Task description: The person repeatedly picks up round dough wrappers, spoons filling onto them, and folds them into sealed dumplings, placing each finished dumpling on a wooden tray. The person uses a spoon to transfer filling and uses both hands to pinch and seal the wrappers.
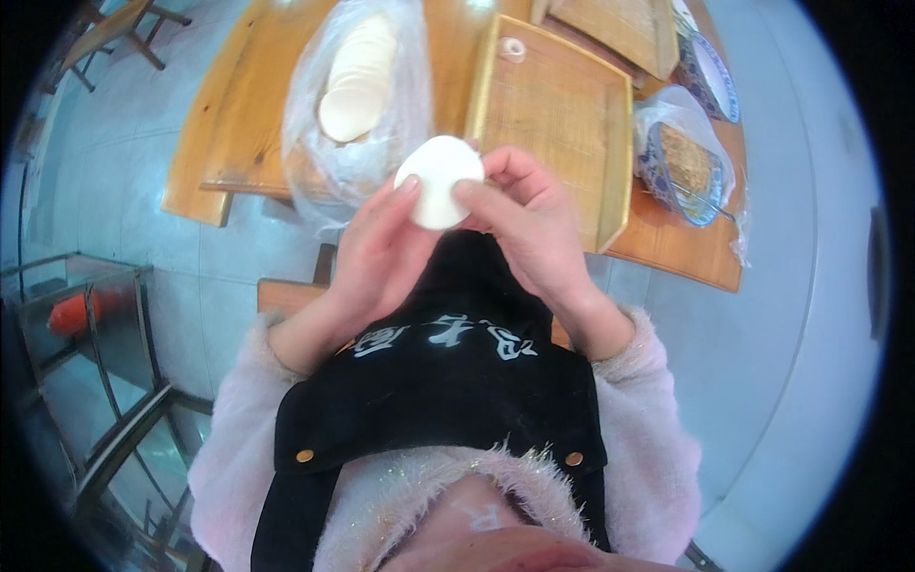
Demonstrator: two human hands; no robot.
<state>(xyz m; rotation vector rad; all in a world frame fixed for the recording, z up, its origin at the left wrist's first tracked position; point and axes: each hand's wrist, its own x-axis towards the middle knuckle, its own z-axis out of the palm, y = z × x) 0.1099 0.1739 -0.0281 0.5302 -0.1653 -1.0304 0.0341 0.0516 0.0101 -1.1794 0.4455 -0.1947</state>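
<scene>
Wrapper [440, 181], white, thin and nearly round, was held up in front of the person's chest, its flat face toward the camera, just off the near edge of the wooden table [246, 114]. The left hand [381, 243] was clamped on its left side, thumb laid on the face and the fingers mostly hidden behind. The right hand [534, 224] pinched the right side, its thumb pressed on the face and the index finger bent beside the rim. The two hands stood apart, with the round between them; whether their hidden fingertips met behind it, I could not tell.

Beyond the left hand, a stack of white rounds [357, 91] lay overlapping in a row in a clear plastic bag [412, 71]. Beyond the right hand was a shallow wooden tray [562, 129], and a small pale ring-shaped piece [514, 50] sat near its far left corner. A second tray [620, 30] lay past it. Farther right, a brown crumbly mixture [688, 160] filled a blue-and-white bowl [655, 170] wrapped in plastic, and another patterned bowl [715, 81] stood behind.

The person wore a black apron [429, 400] over fluffy pale-pink sleeves [648, 429]. At far left, a metal-framed rack [133, 424] stood on the tiled floor [233, 262].
</scene>
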